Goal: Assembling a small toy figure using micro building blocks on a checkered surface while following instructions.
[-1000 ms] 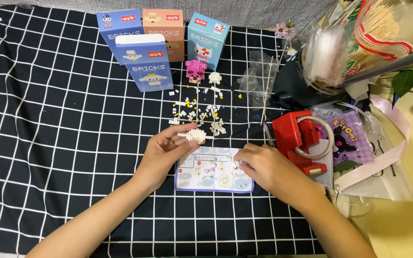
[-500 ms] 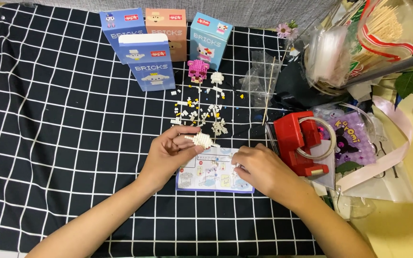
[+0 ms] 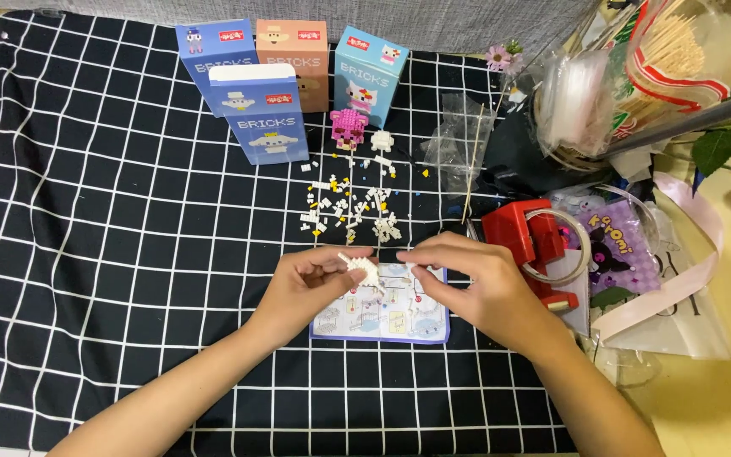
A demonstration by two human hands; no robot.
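Left hand: your left hand pinches a small white brick assembly between thumb and fingertips, holding it just above the top edge of the instruction sheet.
Right hand: your right hand is closed narrow, fingertips pinched at 9 o'clock toward the assembly; a tiny white piece seems to sit in them, though it is too small to be sure.
Between the hands: the fingertips of both nearly meet over the sheet, with the assembly on the left side of that gap.
Sheet: it lies flat on the black grid cloth that covers the counter, partly under both hands.
Loose bricks: a scatter of white and yellow loose bricks lies at 12 o'clock from your hands, near but apart.
Finished figures: a pink figure and a small white figure stand further out at 12 o'clock, before the boxes.
Boxes: four brick boxes stand upright at 11 to 12 o'clock.
Right side: a red tape dispenser sits just beside your right hand at 2 o'clock; an empty clear bag lies at 1 o'clock.
Progress: judging by the small assembly and the many loose bricks left, this build looks early; most pieces remain to be fitted.
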